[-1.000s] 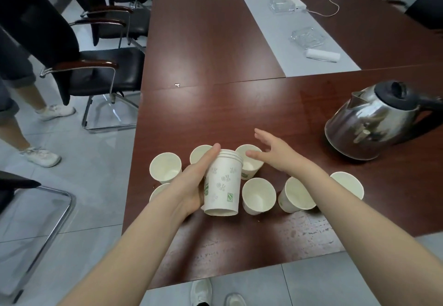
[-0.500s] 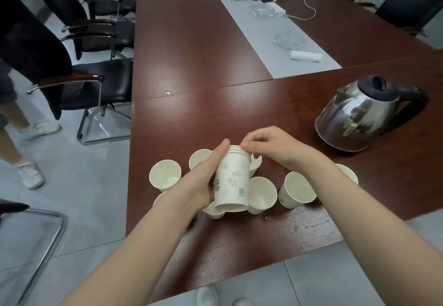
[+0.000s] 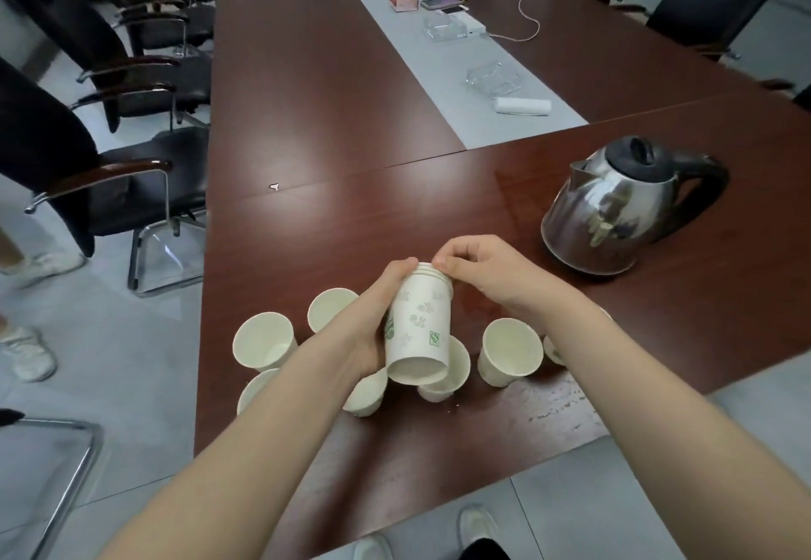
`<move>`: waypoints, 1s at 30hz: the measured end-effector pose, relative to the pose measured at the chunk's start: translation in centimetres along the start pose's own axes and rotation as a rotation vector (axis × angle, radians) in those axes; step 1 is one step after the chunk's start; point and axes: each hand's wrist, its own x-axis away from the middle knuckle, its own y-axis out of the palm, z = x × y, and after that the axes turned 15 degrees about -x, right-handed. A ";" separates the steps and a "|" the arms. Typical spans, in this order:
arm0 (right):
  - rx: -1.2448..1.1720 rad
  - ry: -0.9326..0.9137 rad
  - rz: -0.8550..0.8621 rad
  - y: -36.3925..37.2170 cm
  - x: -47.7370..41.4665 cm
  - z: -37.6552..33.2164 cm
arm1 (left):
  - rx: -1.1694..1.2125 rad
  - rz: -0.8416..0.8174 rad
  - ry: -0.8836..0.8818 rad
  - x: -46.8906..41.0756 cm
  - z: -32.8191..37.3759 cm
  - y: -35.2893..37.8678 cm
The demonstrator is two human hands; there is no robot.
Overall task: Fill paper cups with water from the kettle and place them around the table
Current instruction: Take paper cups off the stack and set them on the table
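A stack of white paper cups [image 3: 419,322] with green print is lifted above the table and tilted, its bottom toward me. My left hand [image 3: 373,318] wraps around its side. My right hand [image 3: 478,274] pinches the top rim of the stack with its fingertips. Several single empty paper cups stand on the dark wooden table [image 3: 373,225] under and around the stack, such as one at the left [image 3: 263,340] and one at the right [image 3: 509,351]. The steel kettle [image 3: 614,208] with a black lid and handle stands to the right, apart from both hands.
Black chairs [image 3: 131,190] line the table's left side, and a person's legs and white shoes [image 3: 26,353] stand on the floor there. Farther up the grey centre strip lie a white roll [image 3: 522,106], glass ashtrays [image 3: 493,78], phones [image 3: 441,1] and a cable.
My right hand came from open over the standing cups to pinching the stack's top rim. The stack has been raised off the table and tilted in my left hand.
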 end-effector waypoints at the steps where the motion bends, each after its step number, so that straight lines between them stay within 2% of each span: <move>1: -0.002 0.007 0.001 -0.4 0.0 -0.1 | 0.002 -0.003 -0.011 -0.4 0.1 0.4; 10: 0.127 0.060 -0.010 -6.7 -0.3 -0.7 | 0.060 0.123 -0.035 -3.3 1.5 6.7; 21: 0.222 0.021 -0.045 -11.9 -0.4 -0.9 | 0.066 0.045 -0.022 -4.9 1.3 12.0; 30: 0.247 0.057 -0.084 -12.7 -0.5 -1.5 | 0.026 0.088 -0.049 -5.6 1.0 12.3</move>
